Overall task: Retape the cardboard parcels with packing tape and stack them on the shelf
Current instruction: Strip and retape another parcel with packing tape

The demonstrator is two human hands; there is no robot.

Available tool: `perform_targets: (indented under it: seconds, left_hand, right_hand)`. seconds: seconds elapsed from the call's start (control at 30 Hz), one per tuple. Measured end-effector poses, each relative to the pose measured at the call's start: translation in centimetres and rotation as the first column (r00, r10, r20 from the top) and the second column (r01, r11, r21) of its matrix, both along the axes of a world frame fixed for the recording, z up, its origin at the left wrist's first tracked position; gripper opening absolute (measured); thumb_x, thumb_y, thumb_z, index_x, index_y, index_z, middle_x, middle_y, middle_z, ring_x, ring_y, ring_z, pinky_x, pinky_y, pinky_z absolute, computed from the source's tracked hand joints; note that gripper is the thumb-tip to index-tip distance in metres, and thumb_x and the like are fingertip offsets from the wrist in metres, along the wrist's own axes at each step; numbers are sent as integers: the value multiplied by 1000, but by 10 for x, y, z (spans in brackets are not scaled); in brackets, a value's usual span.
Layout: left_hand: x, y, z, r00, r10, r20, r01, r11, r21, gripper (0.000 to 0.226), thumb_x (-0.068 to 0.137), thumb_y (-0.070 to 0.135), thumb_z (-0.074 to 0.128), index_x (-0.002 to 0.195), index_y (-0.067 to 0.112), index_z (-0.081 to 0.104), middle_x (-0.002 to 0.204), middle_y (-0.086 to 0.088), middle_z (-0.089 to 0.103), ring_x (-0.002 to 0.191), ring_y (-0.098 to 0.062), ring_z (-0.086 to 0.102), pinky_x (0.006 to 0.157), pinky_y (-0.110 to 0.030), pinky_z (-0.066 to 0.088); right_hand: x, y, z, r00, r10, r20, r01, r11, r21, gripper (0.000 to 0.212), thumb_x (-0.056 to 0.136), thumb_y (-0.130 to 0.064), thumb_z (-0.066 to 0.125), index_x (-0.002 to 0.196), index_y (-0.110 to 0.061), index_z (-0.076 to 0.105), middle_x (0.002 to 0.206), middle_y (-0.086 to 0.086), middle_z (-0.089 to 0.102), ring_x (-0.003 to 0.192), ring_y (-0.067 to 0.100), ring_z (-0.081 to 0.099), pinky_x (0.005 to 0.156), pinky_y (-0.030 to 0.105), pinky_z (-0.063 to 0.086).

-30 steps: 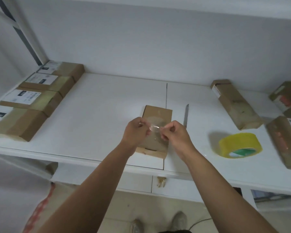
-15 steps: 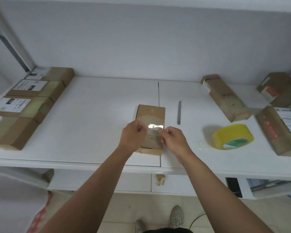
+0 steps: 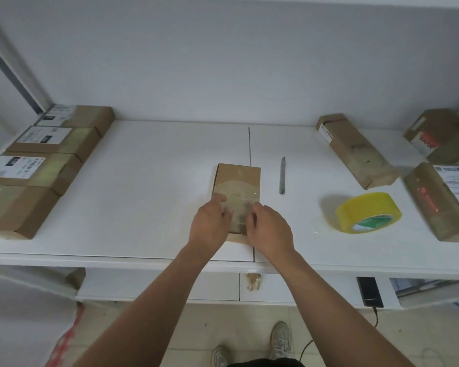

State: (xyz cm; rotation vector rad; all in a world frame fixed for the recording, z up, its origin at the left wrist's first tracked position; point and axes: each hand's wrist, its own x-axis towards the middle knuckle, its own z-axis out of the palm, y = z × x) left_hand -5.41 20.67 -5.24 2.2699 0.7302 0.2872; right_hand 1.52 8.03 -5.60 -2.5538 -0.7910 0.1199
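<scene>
Both hands, left hand [image 3: 210, 221] & right hand [image 3: 269, 229], pinch a clear tape strip [image 3: 237, 207] w/ curled fingers, stretched taut over the small parcel [image 3: 237, 178] under them on the table [image 3: 149, 186], prob. to lay it flat.

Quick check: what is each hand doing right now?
Left hand: pinches the clear tape strip over the small box.
Right hand: pinches the strip's other end.

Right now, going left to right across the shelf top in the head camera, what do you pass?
Row of labelled parcels → small parcel under both hands → knife → yellow tape roll → blurred parcel at the right edge.
</scene>
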Motion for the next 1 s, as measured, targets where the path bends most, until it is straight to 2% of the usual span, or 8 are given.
perform_targets:
  seconds: [0.13, 0.43, 0.6, 0.7, 0.73, 0.8, 0.87, 1.0]
  left_hand:
    - [1, -3, -2, 999, -39, 6, 38, 996, 78, 26, 101, 21, 52, 126, 12, 50, 83, 0, 55, 82, -26, 58, 75, -35, 48]
    - [3, -4, -3, 998, -62, -29, 65, 991, 114, 32, 102, 19, 49, 133, 9, 47, 108, -11, 65, 99, -29, 60, 76, -31, 41]
    - [2, -4, -11, 998, -65, -15, 67, 986, 152, 31, 100, 16, 52, 130, 9, 50, 121, -9, 59, 104, -29, 57, 83, -31, 42]
    - [-3, -4, -18, 997, -65, 31, 57, 977, 205, 28, 96, 5, 52, 124, 8, 56, 115, -13, 55, 101, -33, 55, 82, -35, 44]
    - [-5, -4, -20, 997, -63, 41, 52, 972, 228, 31, 93, -2, 50, 122, 6, 58, 113, -14, 54, 98, -34, 55, 79, -36, 45]
    - [-8, -3, -24, 992, -84, 90, 51, 947, 318, 37, 86, -11, 46, 116, 3, 62, 110, -16, 52, 94, -34, 54, 72, -37, 48]
    - [-12, -1, -29, 967, -179, 179, 70, 868, 491, 33, 84, -2, 45, 109, 4, 65, 111, -14, 55, 97, -32, 52, 77, -37, 49]
    - [-20, 5, -40, 906, -424, 12, 314, 691, 651, 42, 98, 23, 44, 132, 6, 62, 141, -8, 57, 132, -24, 51, 111, -34, 33]
  right_hand:
    - [-2, -2, -5, 1000, -12, 20, 13, 1000, -23, 16, 99, -27, 39, 86, -18, 40, 76, 1, 43, 72, 25, 44, 54, 32, 28]
    - [0, -2, -6, 1000, -15, -26, 13, 997, -76, 19, 101, -29, 37, 99, -14, 49, 86, 2, 49, 77, 24, 46, 61, 33, 34]
    - [4, -2, -10, 988, -51, -145, 49, 999, -14, 23, 102, -33, 41, 92, -12, 43, 85, 1, 52, 78, 24, 51, 63, 34, 38]
    - [8, -4, -15, 958, -87, -274, 122, 986, 111, 24, 101, -33, 48, 92, -12, 41, 86, 3, 54, 79, 26, 55, 64, 36, 42]
    - [6, -6, -18, 971, -82, -223, 115, 983, 142, 22, 101, -31, 49, 94, -11, 43, 90, 4, 54, 81, 25, 54, 65, 37, 43]
    - [2, -10, -24, 996, -34, 77, 21, 987, 162, 18, 100, -25, 46, 102, -9, 53, 103, 7, 54, 86, 26, 55, 67, 37, 48]
    - [0, -13, -28, 957, 64, 284, -115, 980, 164, 33, 98, -25, 39, 113, -6, 61, 115, 9, 59, 98, 28, 59, 75, 37, 52]
    - [-2, -15, -40, 912, 313, 263, -343, 936, 75, 48, 104, -28, 30, 138, -3, 53, 144, 8, 51, 128, 24, 53, 101, 42, 46]
